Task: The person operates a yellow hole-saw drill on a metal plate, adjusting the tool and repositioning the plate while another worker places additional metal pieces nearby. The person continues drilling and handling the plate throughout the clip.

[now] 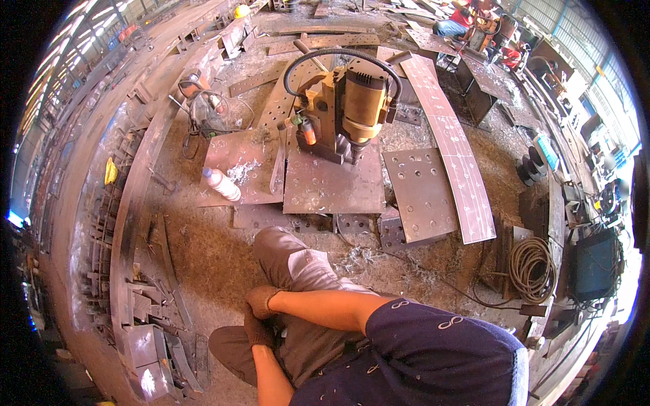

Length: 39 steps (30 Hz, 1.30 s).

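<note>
My right hand (263, 302), in a brown work glove, rests against my left hand (258, 330), gloved too, beside my bent leg. The fingers of both are hidden, and no held object shows. Ahead of my knees a yellow magnetic drill (362, 101) stands upright on a flat steel plate (332, 193). A black ribbed hose (338, 51) arches over its top. The drill's lower tip comes down close to the plate. To the left, a white plastic bottle (223, 185) lies tilted near another plate (250, 152) strewn with metal shavings.
Drilled steel plates (421, 196) and a long marked strip (450, 139) lie to the right. A coiled hose (533, 271) hangs at the far right. An orange hand power tool (194, 82) with cables sits at the left. A person in red (462, 19) works at the back.
</note>
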{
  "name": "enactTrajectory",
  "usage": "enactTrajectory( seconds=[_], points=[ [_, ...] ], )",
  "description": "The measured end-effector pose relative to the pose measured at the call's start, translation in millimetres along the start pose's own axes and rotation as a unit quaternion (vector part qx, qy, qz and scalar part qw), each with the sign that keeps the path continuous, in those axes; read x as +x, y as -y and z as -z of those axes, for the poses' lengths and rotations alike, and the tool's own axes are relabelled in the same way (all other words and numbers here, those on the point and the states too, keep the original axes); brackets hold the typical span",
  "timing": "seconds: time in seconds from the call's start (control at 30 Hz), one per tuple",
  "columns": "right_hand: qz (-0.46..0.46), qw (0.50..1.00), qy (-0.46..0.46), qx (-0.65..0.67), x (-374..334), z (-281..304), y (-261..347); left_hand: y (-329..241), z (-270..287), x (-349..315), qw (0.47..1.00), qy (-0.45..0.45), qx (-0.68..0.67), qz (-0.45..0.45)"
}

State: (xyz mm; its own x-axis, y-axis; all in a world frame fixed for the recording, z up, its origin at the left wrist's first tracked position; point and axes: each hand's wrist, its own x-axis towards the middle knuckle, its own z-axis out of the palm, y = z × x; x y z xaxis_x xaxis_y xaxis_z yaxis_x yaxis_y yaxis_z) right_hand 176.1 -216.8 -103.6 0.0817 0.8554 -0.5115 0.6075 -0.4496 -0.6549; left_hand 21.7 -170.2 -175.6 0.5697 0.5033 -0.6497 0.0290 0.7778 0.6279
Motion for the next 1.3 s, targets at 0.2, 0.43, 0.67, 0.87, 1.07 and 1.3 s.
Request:
enactTrajectory(
  seconds=[0.2, 0.43, 0.67, 0.87, 1.07, 1.3],
  points=[
    [0.014, 1.000, 0.005, -0.013, 0, 0, -1, -1, -1, -2, 1.000, -0.003, -0.014, 0.016],
    [0.010, 1.000, -0.007, -0.025, 8, -6, -4, -2, -3, -2, 1.000, -0.002, -0.020, 0.022],
    [0.016, 0.999, -0.009, -0.033, 9, -9, -4, -2, -3, -2, 0.999, -0.003, -0.023, 0.027],
    [0.032, 0.999, -0.019, -0.035, 12, -10, -8, -2, -2, -2, 0.999, -0.004, -0.025, 0.030],
    [0.034, 0.999, -0.032, -0.012, 12, -12, -9, -3, -3, -1, 0.999, -0.006, -0.029, 0.031],
    [0.026, 1.000, -0.014, -0.006, 9, -8, -7, -2, -4, -1, 0.999, -0.007, -0.035, 0.034]
  ],
)
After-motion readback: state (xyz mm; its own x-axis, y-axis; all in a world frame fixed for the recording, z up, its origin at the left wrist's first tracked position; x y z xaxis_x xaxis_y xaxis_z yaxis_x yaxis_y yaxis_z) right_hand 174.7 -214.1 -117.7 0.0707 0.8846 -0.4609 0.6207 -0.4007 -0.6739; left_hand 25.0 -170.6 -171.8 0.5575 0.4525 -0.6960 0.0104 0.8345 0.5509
